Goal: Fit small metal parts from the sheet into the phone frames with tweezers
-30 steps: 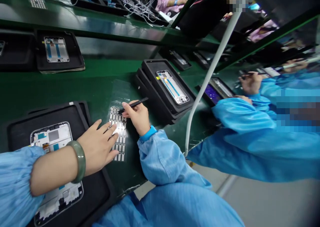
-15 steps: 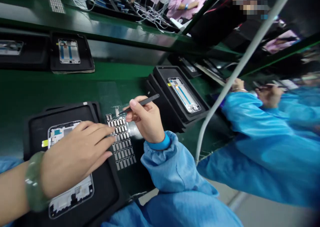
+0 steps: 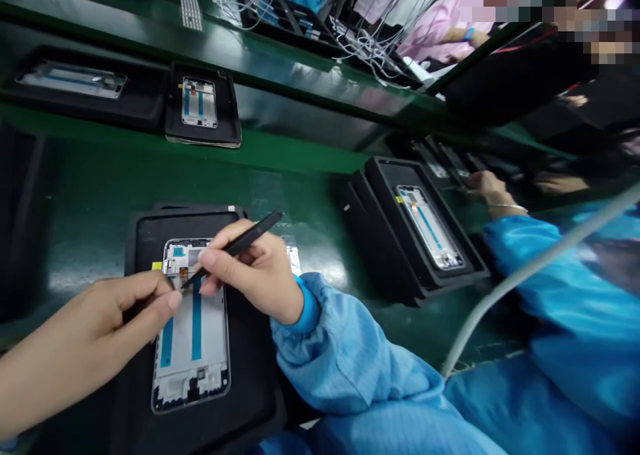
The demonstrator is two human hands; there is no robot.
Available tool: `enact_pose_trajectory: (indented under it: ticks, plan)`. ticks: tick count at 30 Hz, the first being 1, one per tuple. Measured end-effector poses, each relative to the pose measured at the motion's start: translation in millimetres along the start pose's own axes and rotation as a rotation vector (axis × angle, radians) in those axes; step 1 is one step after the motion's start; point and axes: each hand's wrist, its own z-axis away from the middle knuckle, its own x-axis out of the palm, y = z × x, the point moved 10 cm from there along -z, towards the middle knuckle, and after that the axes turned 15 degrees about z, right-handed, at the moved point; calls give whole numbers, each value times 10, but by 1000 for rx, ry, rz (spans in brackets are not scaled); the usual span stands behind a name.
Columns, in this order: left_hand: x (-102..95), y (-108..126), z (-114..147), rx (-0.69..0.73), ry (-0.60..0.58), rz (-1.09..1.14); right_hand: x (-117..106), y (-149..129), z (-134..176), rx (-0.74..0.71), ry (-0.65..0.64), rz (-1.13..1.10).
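Observation:
Black tweezers [image 3: 255,233] are held pen-like in my right hand [image 3: 255,268], slanting down to the left over a phone frame [image 3: 213,335]. My left hand [image 3: 117,315] is pinched, thumb to forefinger, right at the tweezer tips; whatever lies between those fingers is too small to make out. The phone frame has blue strips, a brown flex piece and a yellow tab [image 3: 157,266] at its upper left edge. It lies in a black tray [image 3: 250,388]. Behind my right wrist, only a corner of the sheet of small metal pieces [image 3: 293,258] shows.
Stacked black trays [image 3: 380,235] with another phone frame [image 3: 431,228] stand to the right. More trays [image 3: 230,111] line the back, below a shelf with tangled white cables [image 3: 370,48]. A co-worker's blue sleeve [image 3: 575,261] and a grey tube [image 3: 500,301] are at right.
My right hand has brought the tweezers from the sheet of small pieces over to the phone frame. My left hand has left the sheet's edge and closed into a pinch there. The view has shifted left.

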Motion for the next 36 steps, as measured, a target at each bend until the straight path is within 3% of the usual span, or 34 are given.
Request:
enact_pose_trajectory:
  ticks: [2, 5, 7, 9, 19, 36]
  plan:
    - [-131, -6, -28, 40, 47, -115, -119, -8, -60, -6, 82, 49]
    - [-327, 129, -76, 263, 182, -379, -315, 16, -150, -11, 242, 121]
    - [-284, 179, -97, 417, 165, -510, -338, 72, -203, -2, 268, 162]
    - [-199, 133, -125, 471, 110, -565, -300, 139, -242, 12, 247, 208]
    - [-155, 80, -145, 438, 124, -524, -235, 194, -284, -12, 190, 450]
    - [-159, 92, -133, 442, 136, -525, -233, 190, -282, -6, 221, 507]
